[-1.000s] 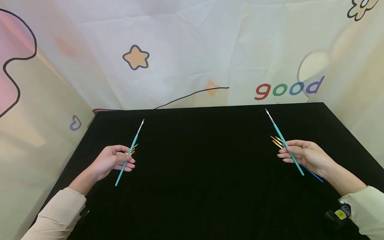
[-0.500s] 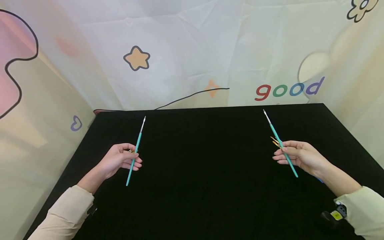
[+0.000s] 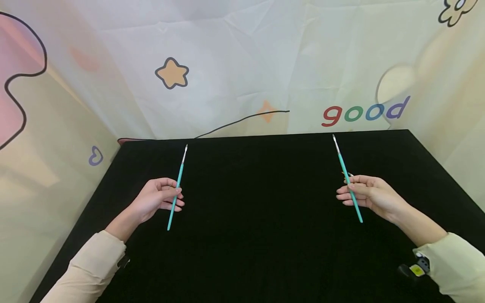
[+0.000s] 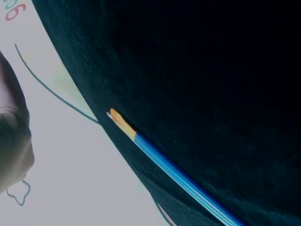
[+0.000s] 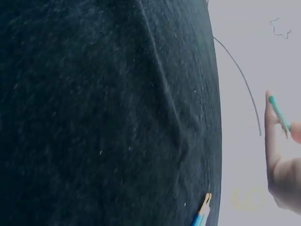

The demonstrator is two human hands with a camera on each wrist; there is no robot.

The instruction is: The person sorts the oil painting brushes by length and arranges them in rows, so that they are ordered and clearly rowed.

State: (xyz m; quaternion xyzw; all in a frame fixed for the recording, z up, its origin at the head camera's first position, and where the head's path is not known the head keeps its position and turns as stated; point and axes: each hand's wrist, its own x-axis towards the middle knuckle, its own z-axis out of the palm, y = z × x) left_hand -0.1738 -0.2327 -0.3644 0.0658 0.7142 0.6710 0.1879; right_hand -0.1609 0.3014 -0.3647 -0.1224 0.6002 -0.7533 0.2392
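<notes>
In the head view my left hand (image 3: 153, 200) pinches a slim turquoise paintbrush (image 3: 181, 172) between thumb and fingers, its bristle tip pointing away. My right hand (image 3: 379, 200) pinches a matching turquoise paintbrush (image 3: 342, 164), leaning slightly left at the top. Both brushes are held over the black-covered table. The left wrist view has several blue-handled brushes (image 4: 176, 174) bunched on the cloth, with orange-gold ends. Similar brushes (image 5: 202, 212) show at the bottom of the right wrist view. From the head, those near the right hand are mostly hidden behind it.
Black cloth (image 3: 257, 219) covers the table, with a crease in the right wrist view. Pale printed curtains (image 3: 235, 54) rise behind and along both sides. A small device (image 3: 418, 267) is worn at the right cuff.
Both hands have moved inward, towards each other, with their paintbrushes turning more upright. The brushes lying behind the hands have become mostly covered in the head view.
</notes>
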